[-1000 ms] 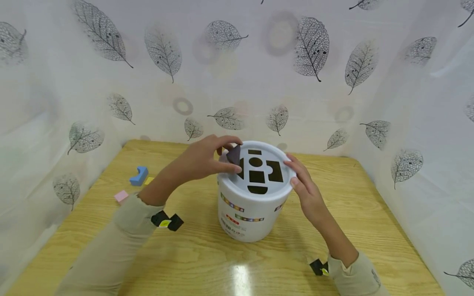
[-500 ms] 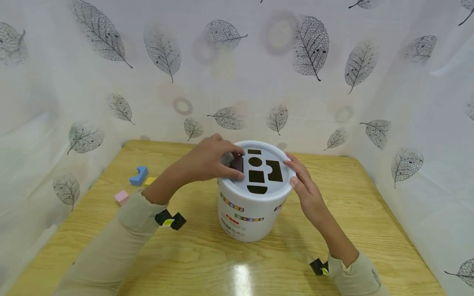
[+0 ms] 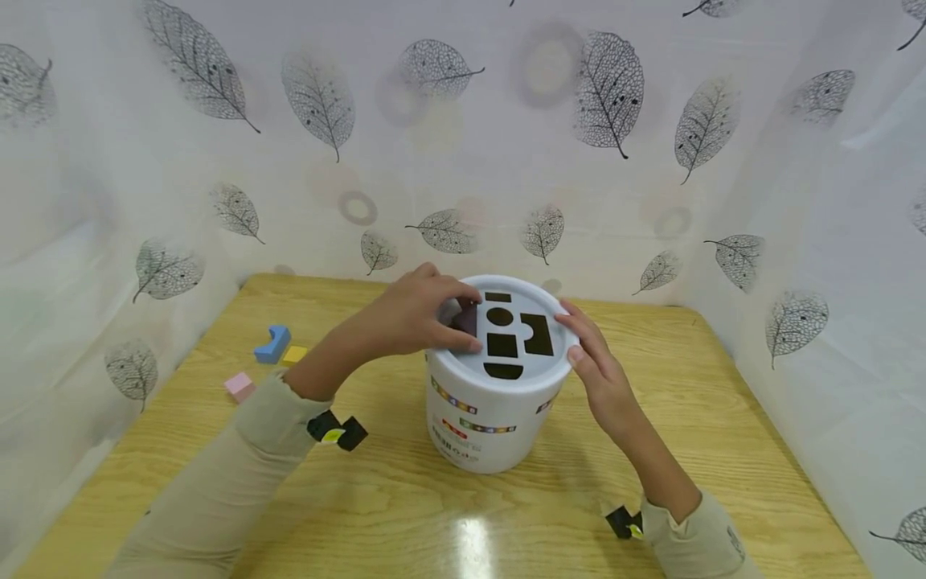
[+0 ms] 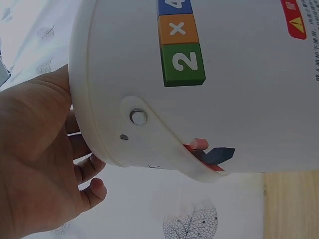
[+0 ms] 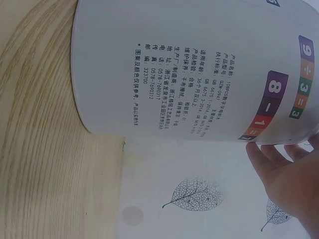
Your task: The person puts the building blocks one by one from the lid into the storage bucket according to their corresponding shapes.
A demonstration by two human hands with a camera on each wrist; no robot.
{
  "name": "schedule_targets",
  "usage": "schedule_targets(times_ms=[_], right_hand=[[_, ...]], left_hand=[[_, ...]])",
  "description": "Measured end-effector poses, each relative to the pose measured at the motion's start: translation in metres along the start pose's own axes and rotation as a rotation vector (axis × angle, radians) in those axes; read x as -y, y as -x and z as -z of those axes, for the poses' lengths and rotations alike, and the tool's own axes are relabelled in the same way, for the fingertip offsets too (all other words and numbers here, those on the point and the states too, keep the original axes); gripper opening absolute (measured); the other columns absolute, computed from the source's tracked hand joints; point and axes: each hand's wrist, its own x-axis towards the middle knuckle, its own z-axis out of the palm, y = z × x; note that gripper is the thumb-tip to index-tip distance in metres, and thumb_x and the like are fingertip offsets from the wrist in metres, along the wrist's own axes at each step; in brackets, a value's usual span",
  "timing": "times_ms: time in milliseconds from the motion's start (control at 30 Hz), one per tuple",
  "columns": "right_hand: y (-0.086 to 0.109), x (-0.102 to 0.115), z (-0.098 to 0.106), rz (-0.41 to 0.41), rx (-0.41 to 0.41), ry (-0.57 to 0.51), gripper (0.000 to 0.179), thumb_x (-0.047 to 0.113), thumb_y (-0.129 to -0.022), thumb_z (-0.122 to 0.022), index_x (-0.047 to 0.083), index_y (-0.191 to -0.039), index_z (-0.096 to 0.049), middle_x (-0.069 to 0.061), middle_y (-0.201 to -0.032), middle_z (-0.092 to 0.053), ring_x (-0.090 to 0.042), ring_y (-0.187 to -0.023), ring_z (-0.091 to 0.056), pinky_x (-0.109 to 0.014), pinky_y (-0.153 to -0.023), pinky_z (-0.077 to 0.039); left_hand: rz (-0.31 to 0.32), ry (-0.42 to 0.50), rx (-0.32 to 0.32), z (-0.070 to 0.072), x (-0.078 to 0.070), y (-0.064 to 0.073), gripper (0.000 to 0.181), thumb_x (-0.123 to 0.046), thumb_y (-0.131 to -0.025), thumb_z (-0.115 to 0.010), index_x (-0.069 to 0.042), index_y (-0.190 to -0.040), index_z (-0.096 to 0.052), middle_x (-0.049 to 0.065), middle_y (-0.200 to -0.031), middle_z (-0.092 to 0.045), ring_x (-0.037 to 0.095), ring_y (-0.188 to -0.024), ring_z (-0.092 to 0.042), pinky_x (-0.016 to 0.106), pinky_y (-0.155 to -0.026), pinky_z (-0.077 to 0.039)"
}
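A white round bucket stands upright on the wooden table, with a pale lid that has several dark shaped holes. My left hand pinches a dark purple triangular block between thumb and fingers at the lid's left hole. Its lower part is hidden there and by my fingers. The left wrist view shows the same hand beside the bucket's rim, the block out of sight. On the opposite side, my right hand rests relaxed fingers and thumb against the rim. Those fingers touch the upper side in the right wrist view.
To the left lie a blue notched block, a yellow block and a pink block. A white bucket handle hangs along the side. Leaf-patterned curtains surround the table.
My left hand has lowered the purple block from above the rim's left part into the left hole, shifting slightly right. My right hand and the bucket have stayed still.
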Motion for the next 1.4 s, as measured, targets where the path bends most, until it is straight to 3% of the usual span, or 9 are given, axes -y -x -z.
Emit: schedule_targets(times_ms=[300,533,733,867,1167,1400], right_hand=[[0.0,0.002,-0.001,0.012,-0.003,0.003,0.042,0.015,-0.108,-0.037,0.012,-0.15,-0.046,0.003,-0.165,-0.028,-0.019,-0.155,-0.018,-0.013,-0.114,-0.026],[-0.001,0.002,-0.001,0.008,0.003,-0.004,0.042,0.016,-0.109,-0.036,0.013,-0.15,-0.046,0.005,-0.165,-0.027,-0.019,-0.155,-0.017,-0.013,-0.115,-0.026],[-0.001,0.002,-0.001,0.011,0.008,-0.003,0.043,0.015,-0.109,-0.036,0.012,-0.15,-0.045,0.003,-0.166,-0.027,-0.019,-0.155,-0.017,-0.014,-0.115,-0.026],[-0.001,0.002,-0.001,0.0,0.013,0.002,0.042,0.016,-0.109,-0.036,0.012,-0.15,-0.045,0.003,-0.166,-0.026,-0.019,-0.155,-0.017,-0.014,-0.114,-0.026],[0.001,0.001,0.0,0.0,0.018,0.004,0.043,0.016,-0.109,-0.036,0.012,-0.151,-0.044,0.001,-0.166,-0.025,-0.021,-0.155,-0.017,-0.014,-0.114,-0.027],[0.001,0.001,-0.001,-0.005,0.001,-0.008,0.042,0.016,-0.109,-0.036,0.013,-0.15,-0.046,0.004,-0.165,-0.027,-0.021,-0.155,-0.018,-0.013,-0.114,-0.027]], left_hand=[[-0.05,0.048,-0.008,-0.001,0.004,0.001,0.071,-0.058,-0.078,-0.081,-0.023,-0.137,-0.061,-0.012,-0.12,-0.063,0.018,-0.114,-0.043,0.043,-0.094,-0.045],[-0.118,0.192,-0.026,0.005,0.022,0.01,0.053,-0.043,-0.088,-0.077,-0.022,-0.134,-0.063,-0.007,-0.136,-0.06,0.02,-0.125,-0.042,0.049,-0.104,-0.04],[-0.104,0.242,-0.11,0.009,0.045,0.027,0.048,-0.04,-0.09,-0.076,-0.022,-0.132,-0.064,-0.005,-0.132,-0.061,0.021,-0.12,-0.049,0.048,-0.1,-0.042],[-0.047,0.245,-0.164,0.01,0.068,0.043,0.048,-0.041,-0.094,-0.071,-0.021,-0.136,-0.061,-0.001,-0.133,-0.06,0.022,-0.117,-0.051,0.047,-0.096,-0.043],[0.177,0.186,-0.242,0.011,0.14,0.079,0.053,-0.05,-0.098,-0.061,-0.024,-0.143,-0.055,0.001,-0.143,-0.054,0.027,-0.118,-0.052,0.049,-0.091,-0.043],[0.268,0.168,-0.25,0.009,0.187,0.102,0.056,-0.048,-0.1,-0.06,-0.016,-0.145,-0.053,0.011,-0.144,-0.053,0.033,-0.117,-0.052,0.05,-0.085,-0.047]])
